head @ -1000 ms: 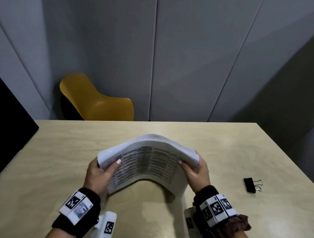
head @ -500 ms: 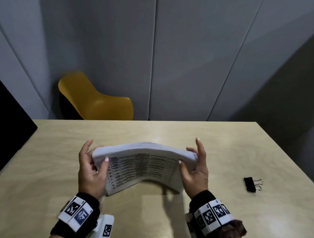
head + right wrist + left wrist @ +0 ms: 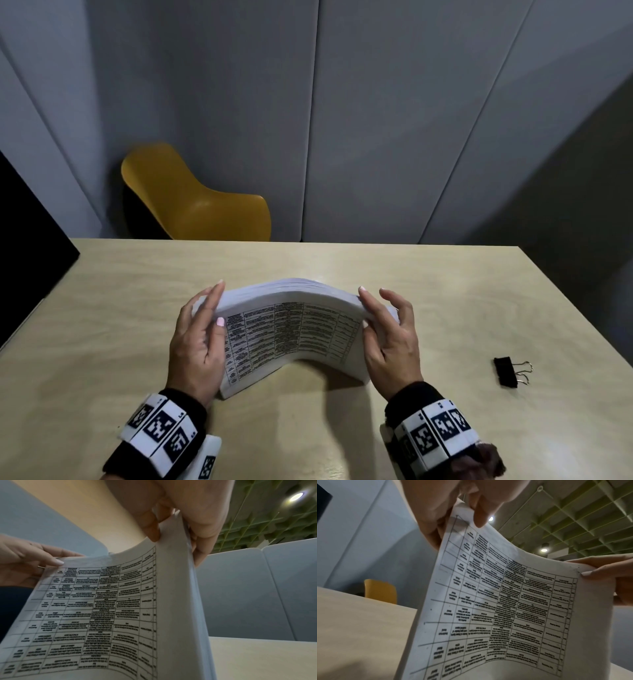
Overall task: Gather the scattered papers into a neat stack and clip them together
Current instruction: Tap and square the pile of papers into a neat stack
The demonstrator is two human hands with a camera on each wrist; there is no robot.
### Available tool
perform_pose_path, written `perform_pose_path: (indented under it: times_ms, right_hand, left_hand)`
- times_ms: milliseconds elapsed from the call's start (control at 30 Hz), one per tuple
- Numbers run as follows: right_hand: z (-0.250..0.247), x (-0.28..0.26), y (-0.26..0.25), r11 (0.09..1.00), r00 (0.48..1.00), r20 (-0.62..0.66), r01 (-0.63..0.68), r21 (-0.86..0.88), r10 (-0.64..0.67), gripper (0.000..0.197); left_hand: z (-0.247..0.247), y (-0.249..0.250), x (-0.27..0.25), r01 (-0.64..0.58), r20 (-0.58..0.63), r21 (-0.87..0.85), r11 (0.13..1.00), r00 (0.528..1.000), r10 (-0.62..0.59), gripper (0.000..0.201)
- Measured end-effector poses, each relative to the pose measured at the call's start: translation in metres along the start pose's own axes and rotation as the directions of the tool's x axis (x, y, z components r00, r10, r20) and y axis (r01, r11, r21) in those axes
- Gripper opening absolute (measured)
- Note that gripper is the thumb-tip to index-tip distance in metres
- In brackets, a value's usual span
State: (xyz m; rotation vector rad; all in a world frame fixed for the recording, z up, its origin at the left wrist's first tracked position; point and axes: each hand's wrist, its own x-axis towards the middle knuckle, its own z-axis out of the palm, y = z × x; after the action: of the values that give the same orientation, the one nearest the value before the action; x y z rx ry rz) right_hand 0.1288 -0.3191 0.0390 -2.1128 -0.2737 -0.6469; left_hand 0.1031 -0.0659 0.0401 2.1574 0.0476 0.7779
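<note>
Paper stack [image 3: 291, 329] now stands edge-down on table [image 3: 445, 291], bowed less than a second ago. Left hand [image 3: 197, 342] and right hand [image 3: 390, 342] pinch opposite sides, fingers straighter. Squaring seemingly near done; binder clip [image 3: 507, 371] untouched at right.

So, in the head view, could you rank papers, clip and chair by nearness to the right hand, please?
1. Papers: pinched by the right hand.
2. Clip: on table, to its right.
3. Chair: beyond table, far left.
</note>
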Motion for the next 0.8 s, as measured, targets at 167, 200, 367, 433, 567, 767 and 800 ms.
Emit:
perform_pose_path:
  times_ms: [167, 200, 367, 433, 567, 767, 800]
  right_hand:
    - [-0.004, 0.004, 0.002, 0.996, 0.999, 0.040, 0.001, 0.091, -0.005, 0.045]
    - [-0.006, 0.008, 0.004, 0.990, 0.998, 0.056, -0.019, 0.140, 0.012, 0.046]
    - [-0.023, 0.022, 0.015, 0.944, 0.992, 0.084, -0.119, 0.307, 0.097, 0.056]
    - [-0.024, 0.023, 0.017, 0.932, 0.990, 0.047, -0.141, 0.334, 0.133, 0.061]
    - [-0.021, 0.021, 0.023, 0.938, 0.991, -0.007, -0.127, 0.323, 0.136, 0.067]
    - [-0.011, 0.013, 0.020, 0.989, 0.966, -0.209, 0.141, -0.053, -0.149, 0.031]
    - [-0.010, 0.014, 0.018, 0.982, 0.957, -0.226, 0.162, -0.101, -0.181, 0.031]
  left_hand:
    - [-0.007, 0.001, 0.003, 0.025, 0.048, -0.059, 0.998, 0.999, -0.022, 0.034]
    - [-0.010, 0.000, 0.006, 0.049, 0.064, -0.087, 0.995, 0.997, -0.044, 0.031]
    - [-0.027, -0.010, 0.023, 0.089, 0.061, -0.154, 0.984, 0.995, -0.080, 0.037]
    - [-0.030, -0.010, 0.026, 0.064, 0.035, -0.091, 0.994, 0.997, -0.061, 0.038]
    - [-0.031, -0.008, 0.030, -0.082, 0.007, 0.043, 0.996, 0.997, 0.082, 0.030]
    - [-0.025, -0.008, 0.024, -0.178, -0.018, 0.200, 0.963, 0.982, 0.186, 0.033]
    - [-0.023, -0.007, 0.023, -0.181, -0.036, 0.198, 0.963, 0.981, 0.192, 0.032]
